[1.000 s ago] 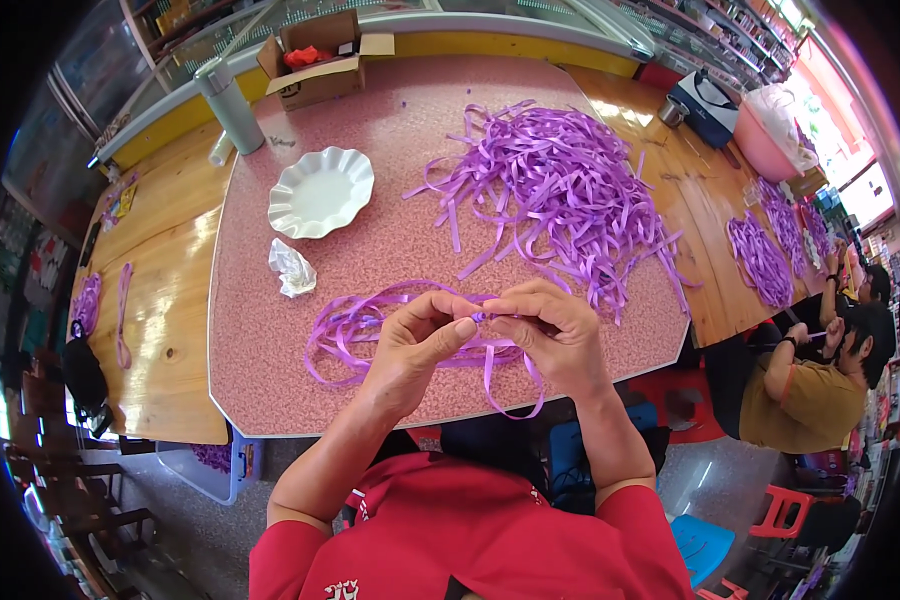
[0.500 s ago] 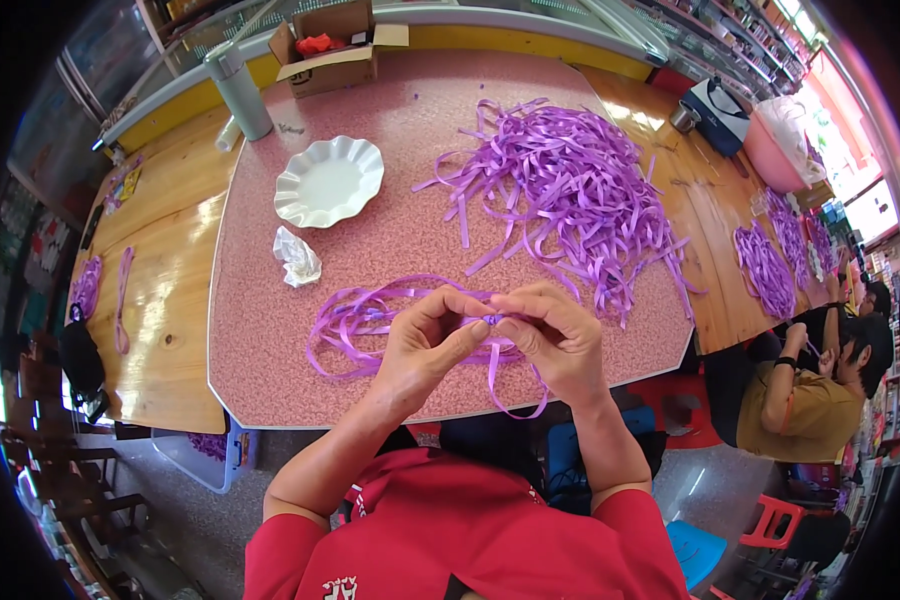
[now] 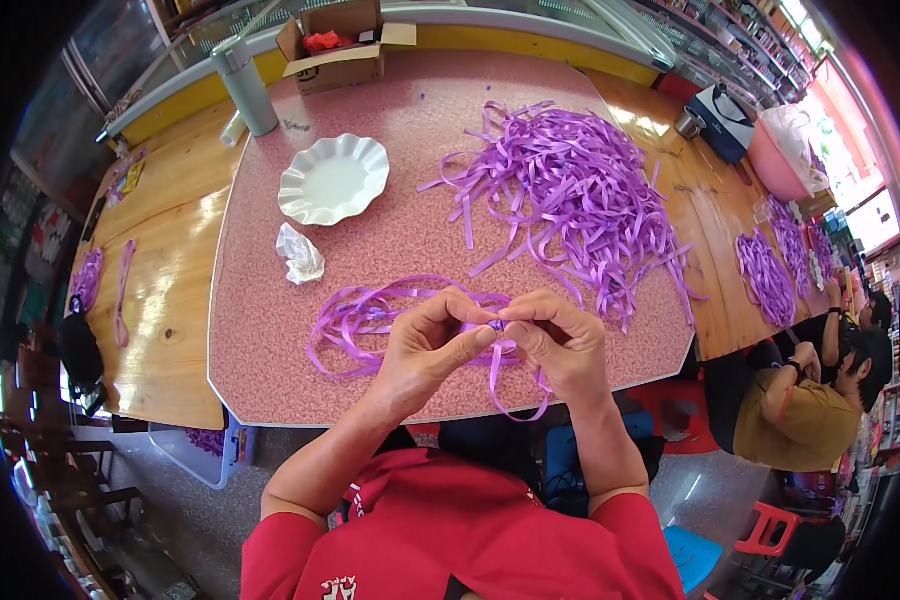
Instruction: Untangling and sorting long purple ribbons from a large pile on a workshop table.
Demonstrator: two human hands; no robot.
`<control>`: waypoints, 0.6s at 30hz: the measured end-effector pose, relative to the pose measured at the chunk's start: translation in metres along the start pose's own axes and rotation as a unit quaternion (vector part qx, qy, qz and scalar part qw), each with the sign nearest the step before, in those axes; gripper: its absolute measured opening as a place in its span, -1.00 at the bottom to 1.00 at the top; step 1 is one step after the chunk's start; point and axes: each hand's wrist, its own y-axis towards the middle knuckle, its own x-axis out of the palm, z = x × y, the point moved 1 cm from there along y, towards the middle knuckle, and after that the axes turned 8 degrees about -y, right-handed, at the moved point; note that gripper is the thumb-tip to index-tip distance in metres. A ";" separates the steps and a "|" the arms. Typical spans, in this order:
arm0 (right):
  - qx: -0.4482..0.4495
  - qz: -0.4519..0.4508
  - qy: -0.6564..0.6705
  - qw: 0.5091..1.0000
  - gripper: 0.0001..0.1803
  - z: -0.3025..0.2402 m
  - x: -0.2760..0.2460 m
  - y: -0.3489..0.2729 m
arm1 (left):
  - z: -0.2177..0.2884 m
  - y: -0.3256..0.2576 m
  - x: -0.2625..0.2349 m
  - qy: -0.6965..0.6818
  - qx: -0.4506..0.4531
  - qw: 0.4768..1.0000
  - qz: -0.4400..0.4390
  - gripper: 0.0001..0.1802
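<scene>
Drawn slightly closer together, left hand (image 3: 425, 345) and right hand (image 3: 568, 350) pinch purple ribbon (image 3: 497, 326) between them.

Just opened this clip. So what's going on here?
A person in a red shirt is working at a pink table. The left hand and right hand meet, fingertips pinching a purple ribbon at a small bunched spot, with a loop hanging down below. Loose ribbon loops lie just beyond the hands, and a large ribbon heap sits farther back to the right. A white scalloped dish stands back left.
</scene>
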 end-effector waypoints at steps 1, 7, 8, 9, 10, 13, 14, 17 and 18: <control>-0.005 0.005 0.006 1.000 -0.87 0.001 0.000 0.000 | 0.000 0.000 -0.001 0.012 0.004 1.000 -0.002 -0.89; -0.115 0.032 -0.120 0.986 -0.86 0.001 0.001 0.000 | 0.000 -0.001 0.000 0.085 0.009 0.996 0.031 -0.94; -0.115 0.031 -0.119 0.986 -0.86 -0.001 0.001 0.000 | 0.001 -0.002 -0.001 0.086 0.009 0.996 0.032 -0.94; -0.125 0.029 -0.172 0.977 -0.85 -0.006 0.001 0.000 | 0.002 -0.002 -0.001 0.141 0.029 0.989 0.035 -0.94; -0.135 0.029 -0.226 0.964 -0.84 -0.008 0.001 0.000 | 0.002 -0.001 -0.001 0.195 0.047 0.979 0.035 -0.94; -0.154 0.033 -0.239 0.958 -0.83 -0.008 0.000 0.001 | 0.005 0.001 0.004 0.215 0.076 0.973 0.032 -0.93; -0.154 0.033 -0.239 0.958 -0.83 -0.009 -0.001 0.002 | 0.006 0.001 0.004 0.215 0.076 0.973 0.032 -0.93; -0.126 -0.010 -0.208 0.970 -0.84 -0.006 -0.009 0.006 | 0.007 0.001 0.002 0.241 0.086 0.966 0.017 -0.92; -0.087 -0.028 -0.139 0.986 -0.85 -0.004 -0.011 0.006 | 0.008 0.001 0.002 0.246 0.082 0.966 0.003 -0.92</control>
